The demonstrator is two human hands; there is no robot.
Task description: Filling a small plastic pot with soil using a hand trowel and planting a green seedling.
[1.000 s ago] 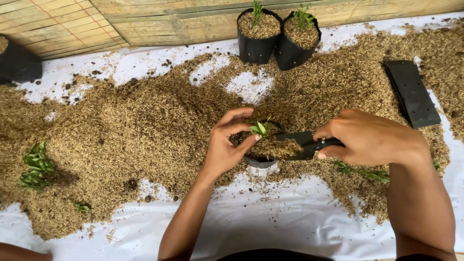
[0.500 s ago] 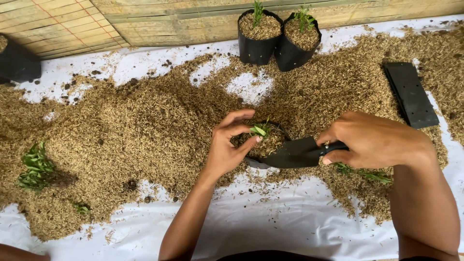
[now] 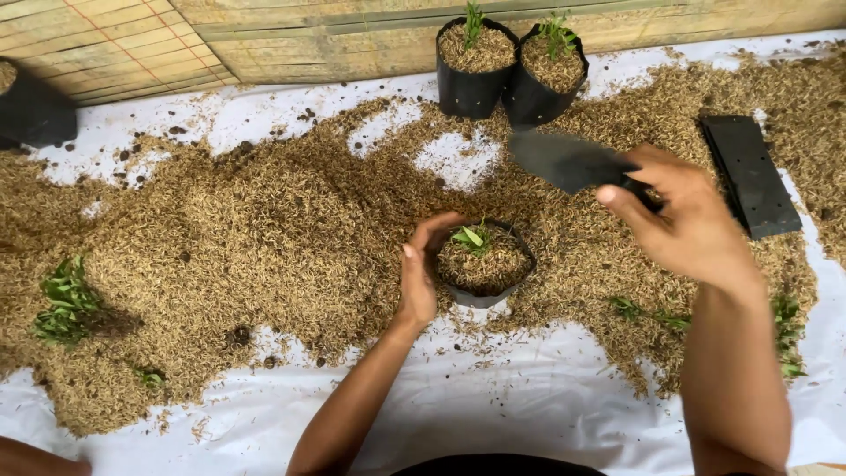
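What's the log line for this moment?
left hand: cups bag pot | right hand: holds black scoop | seedling in pot

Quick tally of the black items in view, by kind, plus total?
Black soft plastic grow bags filled with husk: 3
Flat black stack of empty bags: 1
Black scoop in the right hand: 1
Partly seen black bag, top left: 1
Total: 6

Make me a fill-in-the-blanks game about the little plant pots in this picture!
1. The left hand cups a black grow bag filled with ____.
2. The right hand holds a flat black scoop up in the ____.
3. By the wooden wall stand ____ filled bags with seedlings.
4. The husk pile lies on a ____ sheet.

Missing words: husks; air; two; white
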